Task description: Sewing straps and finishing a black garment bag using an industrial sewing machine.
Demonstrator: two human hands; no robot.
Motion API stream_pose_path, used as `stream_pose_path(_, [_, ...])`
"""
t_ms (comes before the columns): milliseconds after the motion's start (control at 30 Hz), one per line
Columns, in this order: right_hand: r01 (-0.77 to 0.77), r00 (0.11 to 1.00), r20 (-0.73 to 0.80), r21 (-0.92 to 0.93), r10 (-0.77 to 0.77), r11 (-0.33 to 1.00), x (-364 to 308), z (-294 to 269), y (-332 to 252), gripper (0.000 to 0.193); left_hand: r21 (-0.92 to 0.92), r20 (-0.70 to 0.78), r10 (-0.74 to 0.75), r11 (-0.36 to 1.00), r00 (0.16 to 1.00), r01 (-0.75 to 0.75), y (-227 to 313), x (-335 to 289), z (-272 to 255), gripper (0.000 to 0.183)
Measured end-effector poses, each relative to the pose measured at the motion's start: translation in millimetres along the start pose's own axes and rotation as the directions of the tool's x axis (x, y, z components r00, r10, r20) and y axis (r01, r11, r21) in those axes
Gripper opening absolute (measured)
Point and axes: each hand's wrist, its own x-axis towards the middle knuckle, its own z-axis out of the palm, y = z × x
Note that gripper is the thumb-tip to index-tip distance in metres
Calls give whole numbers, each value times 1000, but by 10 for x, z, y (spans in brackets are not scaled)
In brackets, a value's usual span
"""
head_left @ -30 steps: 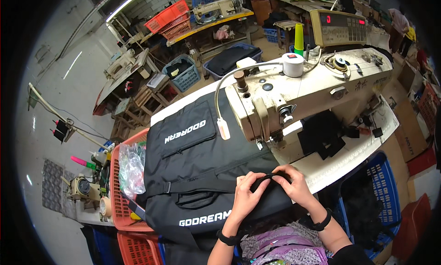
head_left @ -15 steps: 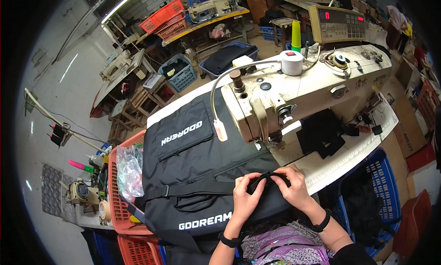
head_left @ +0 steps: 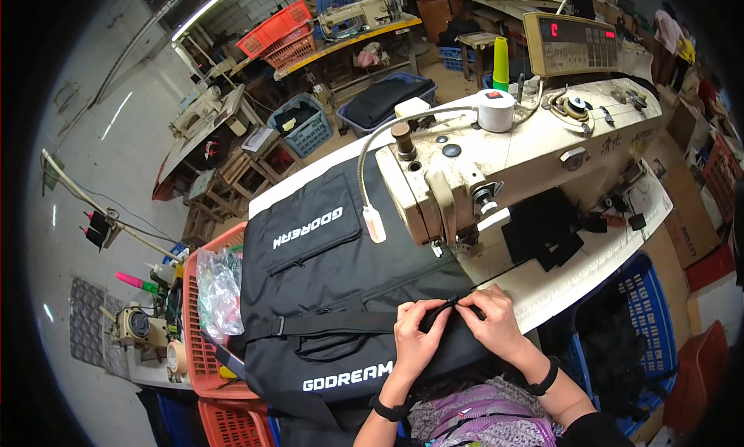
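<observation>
A large black fabric bag (head_left: pixel 310 191) with white lettering and zipped pockets lies flat on the sewing machine's bed, hanging over its near edge. Across it runs a black strap (head_left: pixel 364 323) with a buckle (head_left: pixel 279 326). At the bag's right side, my left hand (head_left: pixel 417 331) pinches a folded black strip, which seems to be the strap's end, between thumb and fingers. My right hand (head_left: pixel 490 317) pinches the same strip close by, fingertips nearly meeting the left's. The fingers cover much of the strip. Beyond my hands stands the cream sewing machine (head_left: pixel 496 168), its needle area apart from them.
Black fabric pieces (head_left: pixel 542 226) lie under the machine's arm. A blue basket (head_left: pixel 651 315) stands at the right, a red-orange basket (head_left: pixel 194 331) with a clear plastic bag (head_left: pixel 219 292) at the left. A bendable lamp (head_left: pixel 373 224) hangs over the black bag.
My right hand has shifted slightly left and down, and both hands still pinch the strip. Less of the strip shows above the fingers.
</observation>
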Motion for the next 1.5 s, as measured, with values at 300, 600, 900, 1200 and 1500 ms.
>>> stream_pose_path(300, [-170,985,39,95,167,981,-3,-76,-95,11,24,-27,25,999,999,-25,-4,8,12,18])
stream_pose_path(600, [-61,996,68,9,60,998,31,-78,-132,10,67,-45,83,994,995,-80,-5,3,6,18])
stream_pose_path(900, [-159,981,128,98,146,982,98,-69,-90,11,69,-39,192,980,981,-189,17,28,0,16])
stream_pose_path(1200, [-335,939,160,249,303,909,2,-182,-41,12,90,-104,152,986,983,-143,16,24,-44,16])
stream_pose_path(1500, [-204,960,244,278,136,939,65,-166,-50,14,120,-15,159,980,987,-156,47,57,-98,23])
